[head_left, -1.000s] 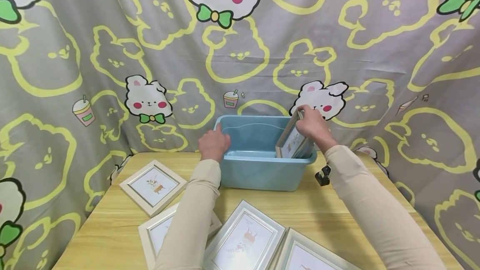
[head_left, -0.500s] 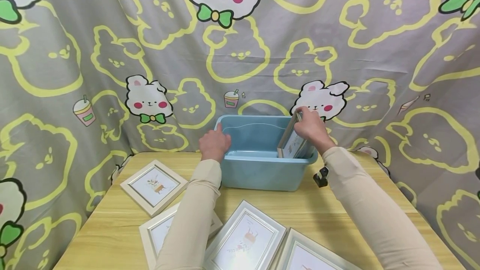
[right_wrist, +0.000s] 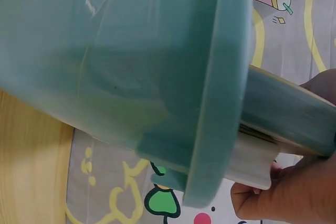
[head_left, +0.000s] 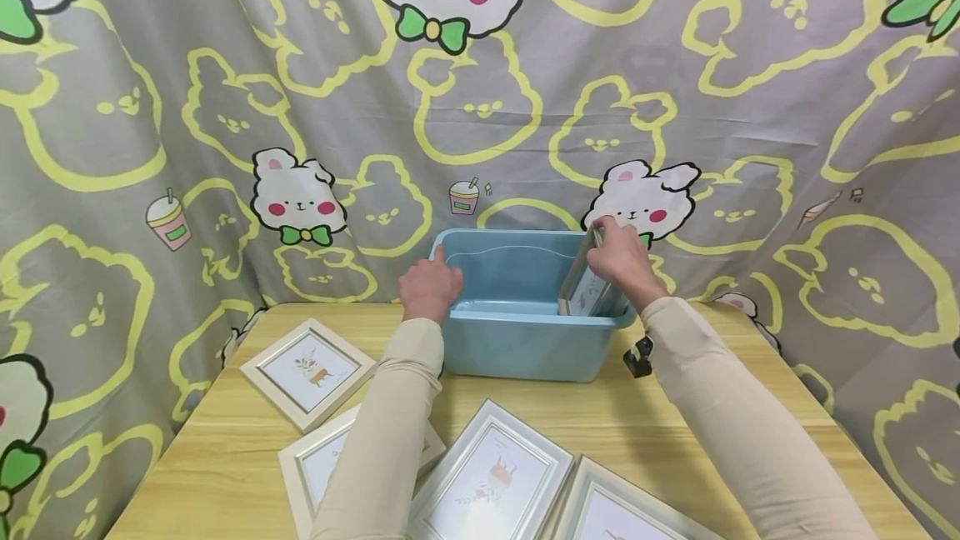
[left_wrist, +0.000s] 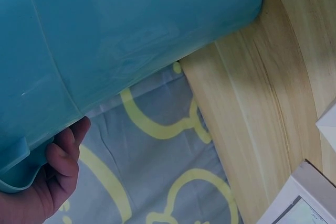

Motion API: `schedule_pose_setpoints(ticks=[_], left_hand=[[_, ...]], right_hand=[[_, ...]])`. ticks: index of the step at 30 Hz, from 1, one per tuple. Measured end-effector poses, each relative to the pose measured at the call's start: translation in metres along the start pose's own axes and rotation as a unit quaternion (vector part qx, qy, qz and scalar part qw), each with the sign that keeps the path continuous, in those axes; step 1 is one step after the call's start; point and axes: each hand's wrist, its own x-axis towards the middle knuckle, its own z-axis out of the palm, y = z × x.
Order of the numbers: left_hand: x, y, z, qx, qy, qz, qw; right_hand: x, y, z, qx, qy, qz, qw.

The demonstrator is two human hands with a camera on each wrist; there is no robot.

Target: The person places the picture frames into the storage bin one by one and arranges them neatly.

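A blue plastic bin stands at the back of the table. My left hand grips its left rim; in the left wrist view the fingers of that hand curl under the rim. At the bin's right end, my right hand holds the top of a picture frame that leans inside, its lower edge within the bin. The right wrist view shows the held frame sticking out past the rim, the right hand around it, beside a pale edge.
Picture frames lie in front of the bin: one at the left, one partly under the left sleeve, one at the centre and one at the lower right. A small black object is by the right sleeve. Patterned cloth hangs behind.
The picture frame in my right hand has shifted slightly right and tilted closer to the bin's right end. My left hand stays on the rim.
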Motion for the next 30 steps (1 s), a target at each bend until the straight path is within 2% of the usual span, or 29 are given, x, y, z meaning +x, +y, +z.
schedule_pose_setpoints(ticks=[17,24,30], left_hand=[[0.001,0.001,0.001,0.009,-0.008,-0.001,0.9999],[0.001,0.002,0.000,0.012,-0.006,-0.001,0.9999],[0.001,0.002,0.000,0.010,-0.008,-0.003,0.9999]], right_hand=[[-0.002,0.002,0.010,-0.008,0.018,0.009,0.9998],[-0.001,0.002,0.016,-0.039,0.037,0.013,0.9985],[-0.002,0.002,0.018,-0.061,0.038,0.010,0.9974]])
